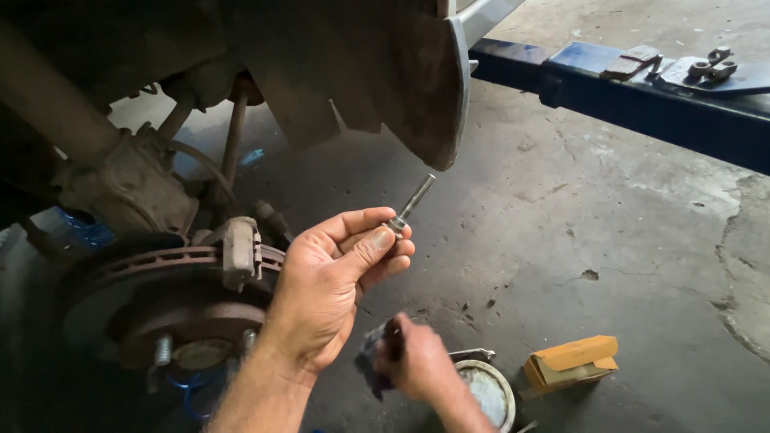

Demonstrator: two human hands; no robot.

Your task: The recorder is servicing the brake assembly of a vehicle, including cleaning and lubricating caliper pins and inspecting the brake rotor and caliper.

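Note:
My left hand (333,277) is raised in front of the wheel well and pinches the head of a short metal pin (411,204) between thumb and fingers; the pin's shaft points up and to the right. Lower down, my right hand (417,367) is closed on a small dark object (377,357), a rag or a brush, I cannot tell which. It hovers just left of an open round tin (488,391) with greyish contents on the floor.
A rusty brake disc (152,281) with wheel studs and a caliper bracket (241,250) sits at the left under the car's fender (425,96). A yellow cardboard box (571,362) lies on the concrete floor. A blue lift arm (642,100) crosses the upper right.

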